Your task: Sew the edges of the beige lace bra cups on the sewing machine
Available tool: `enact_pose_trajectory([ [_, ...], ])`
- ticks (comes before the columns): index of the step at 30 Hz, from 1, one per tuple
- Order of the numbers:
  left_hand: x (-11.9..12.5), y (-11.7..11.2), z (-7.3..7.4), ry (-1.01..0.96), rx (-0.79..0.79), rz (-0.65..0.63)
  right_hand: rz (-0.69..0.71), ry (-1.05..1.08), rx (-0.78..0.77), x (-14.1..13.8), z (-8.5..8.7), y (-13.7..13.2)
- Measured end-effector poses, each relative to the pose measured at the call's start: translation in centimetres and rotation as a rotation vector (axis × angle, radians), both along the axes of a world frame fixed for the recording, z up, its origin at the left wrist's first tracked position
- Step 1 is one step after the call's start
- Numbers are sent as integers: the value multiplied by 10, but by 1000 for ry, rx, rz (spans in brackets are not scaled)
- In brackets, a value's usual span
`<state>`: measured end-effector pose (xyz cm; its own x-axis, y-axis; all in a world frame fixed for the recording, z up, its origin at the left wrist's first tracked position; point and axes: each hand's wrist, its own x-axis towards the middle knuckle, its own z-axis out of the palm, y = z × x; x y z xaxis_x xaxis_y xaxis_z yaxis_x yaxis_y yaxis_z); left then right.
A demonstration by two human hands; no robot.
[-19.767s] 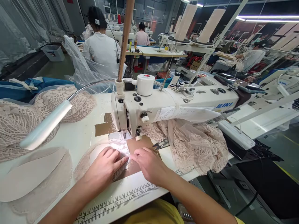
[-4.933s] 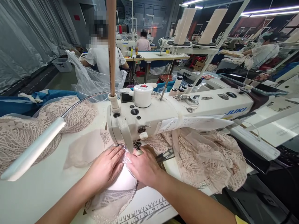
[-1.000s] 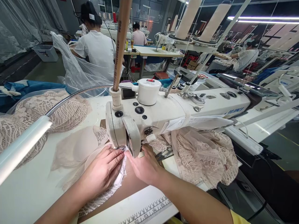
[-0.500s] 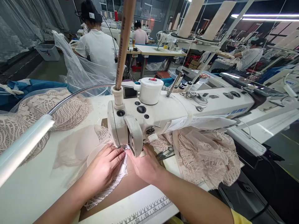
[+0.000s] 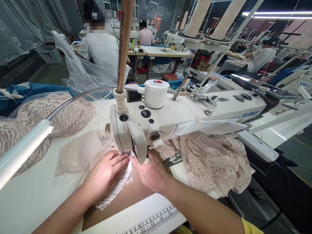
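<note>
My left hand (image 5: 107,170) lies with fingers stretched flat over a pale lace piece (image 5: 114,191), its fingertips close to the presser foot (image 5: 129,154) of a white sewing machine (image 5: 136,126). The lace trails toward me from beneath this hand. On the other side of the foot, my right hand (image 5: 151,172) rests low on the brown work surface (image 5: 126,201), thumb extended toward the foot and apart from the other fingers. The machine head partly hides those fingers. A smooth beige cup (image 5: 98,156) sits beyond my left hand.
Lace cups (image 5: 70,115) are piled at left, near a lamp tube (image 5: 26,149). Bunched lace (image 5: 216,162) and scissors (image 5: 173,160) lie right. A printed ruler (image 5: 156,217) runs along the front. A person in white (image 5: 101,53) sits ahead, with other people farther back.
The lace piece has shifted forward under my left hand, its near end now closer to the machine. Both hands stay nearly in place. The view has moved slightly.
</note>
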<state>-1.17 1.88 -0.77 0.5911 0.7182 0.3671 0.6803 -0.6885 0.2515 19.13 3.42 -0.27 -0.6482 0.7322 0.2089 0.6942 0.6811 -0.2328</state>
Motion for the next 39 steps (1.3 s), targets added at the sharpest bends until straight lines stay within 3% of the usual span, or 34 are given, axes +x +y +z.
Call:
enact_pose_trajectory([
  [9, 3, 3, 6, 44, 15, 36, 21, -9, -22, 3, 0, 0],
  [23, -8, 3, 2, 135, 5, 114, 3, -12, 20, 2, -5, 3],
  [30, -12, -5, 8, 128, -74, 13, 17, 32, 7, 7, -1, 3],
  [39, -14, -5, 2, 147, 8, -117, 79, -52, -73, 3, 4, -1],
])
